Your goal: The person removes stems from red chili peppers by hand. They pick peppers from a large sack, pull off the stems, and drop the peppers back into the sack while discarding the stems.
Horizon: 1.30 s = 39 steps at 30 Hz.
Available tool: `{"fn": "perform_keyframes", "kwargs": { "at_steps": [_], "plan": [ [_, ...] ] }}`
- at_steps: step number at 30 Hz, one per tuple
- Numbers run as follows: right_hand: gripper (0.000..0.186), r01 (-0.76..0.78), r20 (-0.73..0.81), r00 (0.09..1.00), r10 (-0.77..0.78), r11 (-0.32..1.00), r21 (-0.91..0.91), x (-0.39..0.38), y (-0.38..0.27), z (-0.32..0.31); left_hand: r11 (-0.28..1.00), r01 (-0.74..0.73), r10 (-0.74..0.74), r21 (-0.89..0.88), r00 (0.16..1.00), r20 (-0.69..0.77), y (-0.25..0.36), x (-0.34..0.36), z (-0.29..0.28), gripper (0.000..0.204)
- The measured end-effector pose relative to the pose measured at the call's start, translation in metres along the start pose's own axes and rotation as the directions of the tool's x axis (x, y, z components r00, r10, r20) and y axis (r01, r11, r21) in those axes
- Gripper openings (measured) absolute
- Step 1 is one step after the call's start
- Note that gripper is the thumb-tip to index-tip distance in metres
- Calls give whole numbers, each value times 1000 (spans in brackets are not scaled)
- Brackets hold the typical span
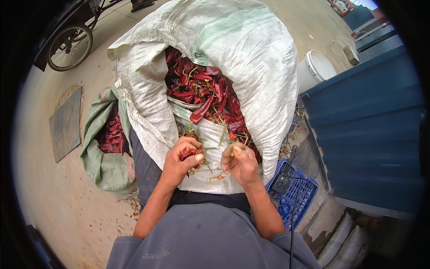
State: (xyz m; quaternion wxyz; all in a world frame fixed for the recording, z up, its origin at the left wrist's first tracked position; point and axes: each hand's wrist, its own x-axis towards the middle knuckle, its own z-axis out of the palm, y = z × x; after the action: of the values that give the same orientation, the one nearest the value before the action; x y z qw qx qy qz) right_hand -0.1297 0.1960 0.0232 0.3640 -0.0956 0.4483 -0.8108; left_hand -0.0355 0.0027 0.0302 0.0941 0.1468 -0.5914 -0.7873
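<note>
A large white woven sack (264, 58) lies in front of me, its mouth turned toward me and full of dried red chili peppers (199, 85). Loose stems and bits of pepper are scattered over the sack's lower flap (201, 134) in my lap. Above that flap, my left hand (178, 162) is closed round a few dried chili peppers (190, 154). Just to its right, apart from it, my right hand (242, 164) has thumb and fingers pinched together. Something small and orange shows at those fingertips, too small to name.
On the left, a green sack (101, 163) holds more red peppers, near a flat dark board (66, 124) and a cart wheel (70, 47). To the right are a white bucket (320, 66), a blue plastic basket (304, 197) with a black device and cable, and a blue metal panel (367, 130).
</note>
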Motion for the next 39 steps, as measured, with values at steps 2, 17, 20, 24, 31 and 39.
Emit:
{"fn": "perform_keyframes", "kwargs": {
  "at_steps": [2,17,20,24,31,39],
  "plan": [
    [34,-21,-50,999,20,999,-28,-2,2,1,933,-87,111,349,993,-48,1,22,-3,23],
    [62,420,509,760,-404,-294,-859,-14,-34,36,260,-305,483,916,863,150,-10,66,3,18],
    [60,372,537,770,-343,-443,-816,-16,-29,40,284,-390,580,876,797,167,2,45,5,23],
    [55,331,533,751,-391,-475,-815,-15,-25,36,207,-479,640,853,726,252,6,23,4,24],
    [43,276,152,924,-352,333,-902,-9,-10,36,91,-645,664,758,607,436,6,3,21,28],
    [39,-63,-57,997,48,952,-299,-14,1,33,367,-657,660,659,683,313,5,-1,17,31]
  ]
}}
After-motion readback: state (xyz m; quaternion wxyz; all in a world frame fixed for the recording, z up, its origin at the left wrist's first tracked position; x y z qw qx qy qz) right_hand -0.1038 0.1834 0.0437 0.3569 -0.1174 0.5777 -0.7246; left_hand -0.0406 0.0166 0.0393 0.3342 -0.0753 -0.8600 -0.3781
